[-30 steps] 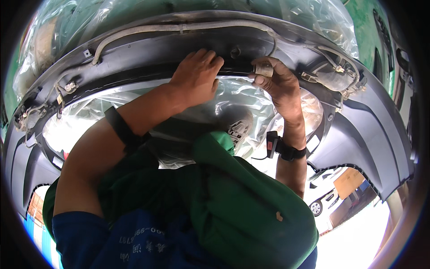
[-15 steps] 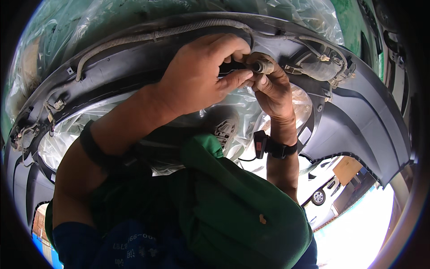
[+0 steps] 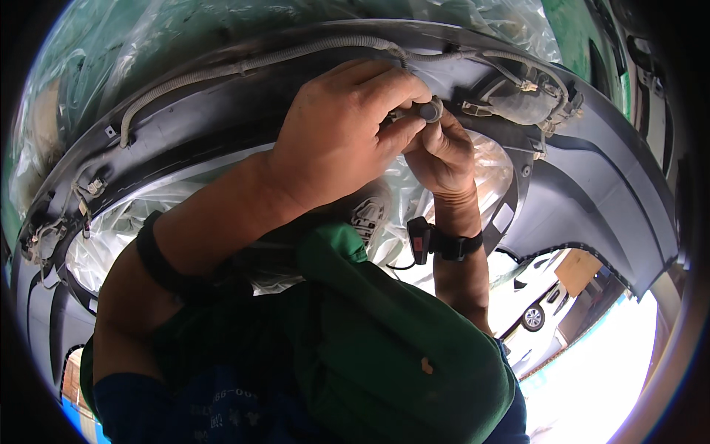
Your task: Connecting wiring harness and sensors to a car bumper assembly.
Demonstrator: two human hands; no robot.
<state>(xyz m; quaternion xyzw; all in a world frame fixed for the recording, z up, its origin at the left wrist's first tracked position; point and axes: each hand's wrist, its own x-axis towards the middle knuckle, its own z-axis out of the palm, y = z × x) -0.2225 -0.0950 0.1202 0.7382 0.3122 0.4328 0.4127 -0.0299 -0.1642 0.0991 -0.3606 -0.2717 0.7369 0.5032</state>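
Between my two hands, a small round parking sensor [image 3: 430, 112] shows its flat grey face and a paler collar. The thumb and index finger of my left hand [image 3: 344, 133] pinch it from the left. My right hand [image 3: 446, 157] is closed around it from the right and below, its fingertips partly hidden behind the part. Both hands are in front of the inner side of a grey car bumper [image 3: 200, 115]. Just above them a corrugated cable conduit [image 3: 296, 52] runs along the bumper; a branch drops behind my left fingers, where its end is hidden.
A lamp housing [image 3: 521, 107] with wires and connectors sits right of my hands on the bumper. Clear plastic sheeting [image 3: 488, 26] lies beyond and below it. More wiring with a connector [image 3: 95, 186] hangs at the left. A white car [image 3: 534, 318] stands at the lower right.
The parking sensor has turned: its open, socket-like end showed before, its flat round face shows now. My left hand has moved right and closed on it; my right fingers have shifted lower around it.
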